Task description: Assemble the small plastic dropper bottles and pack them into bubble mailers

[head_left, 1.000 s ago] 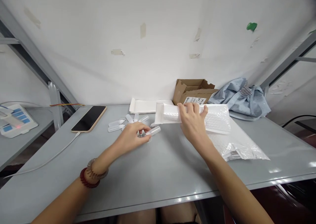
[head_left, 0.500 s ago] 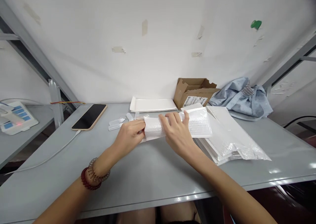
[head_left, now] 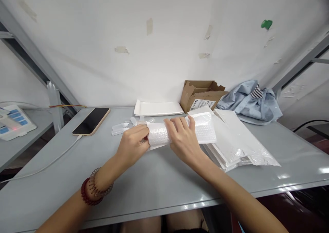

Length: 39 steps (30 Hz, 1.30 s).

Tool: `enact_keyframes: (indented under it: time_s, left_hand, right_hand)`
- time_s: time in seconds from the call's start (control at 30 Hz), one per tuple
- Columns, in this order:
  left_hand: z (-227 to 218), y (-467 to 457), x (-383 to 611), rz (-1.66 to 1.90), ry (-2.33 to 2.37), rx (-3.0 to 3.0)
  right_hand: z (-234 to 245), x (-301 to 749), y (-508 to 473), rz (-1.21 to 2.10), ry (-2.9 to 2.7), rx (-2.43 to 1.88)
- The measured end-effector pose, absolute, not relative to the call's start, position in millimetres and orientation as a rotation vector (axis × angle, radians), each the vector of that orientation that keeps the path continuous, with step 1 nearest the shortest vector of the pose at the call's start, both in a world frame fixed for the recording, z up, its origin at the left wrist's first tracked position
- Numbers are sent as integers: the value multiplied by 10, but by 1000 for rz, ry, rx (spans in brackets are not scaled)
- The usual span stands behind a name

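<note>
My right hand [head_left: 183,140] is wrapped over the top of a white bubble mailer [head_left: 204,127] that lies across the grey table [head_left: 154,185]. The fingers of my left hand [head_left: 132,144] are closed at the mailer's left end. I cannot see anything in them apart from the mailer's edge. Several small clear tubes [head_left: 120,127] lie just behind my left hand. A stack of further bubble mailers in a clear bag [head_left: 239,145] sits under and to the right of the held one.
A phone [head_left: 91,120] on a white cable [head_left: 51,161] lies at the left. A flat white tray [head_left: 159,108] and an open cardboard box [head_left: 200,94] stand by the wall. A blue garment [head_left: 253,101] is at the right, and a white device [head_left: 12,122] sits on a side shelf.
My right hand pulled the mailer off the stack toward the middle. My left hand, which held a clear tube, moved to the mailer's left end. The tube is now out of sight.
</note>
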State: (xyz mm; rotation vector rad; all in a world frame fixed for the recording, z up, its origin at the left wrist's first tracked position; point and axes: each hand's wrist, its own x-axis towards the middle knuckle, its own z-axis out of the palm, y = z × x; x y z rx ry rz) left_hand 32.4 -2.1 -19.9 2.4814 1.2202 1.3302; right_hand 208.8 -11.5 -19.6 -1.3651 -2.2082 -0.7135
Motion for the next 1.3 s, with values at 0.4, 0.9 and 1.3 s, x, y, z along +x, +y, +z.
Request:
enact_keyframes:
  time_s: [0.4, 0.9, 1.3]
  left_hand:
    - [-93, -3, 283, 851, 965, 1435]
    - [7, 211, -93, 792, 1707, 2001]
    - [-645, 259, 398, 586, 1108, 2979]
  right_hand:
    - [-248, 2033, -112, -786, -2207, -1338]
    - [-21, 2409, 55, -959, -1872, -1462]
    - [7, 2476, 99, -842, -1836, -1625]
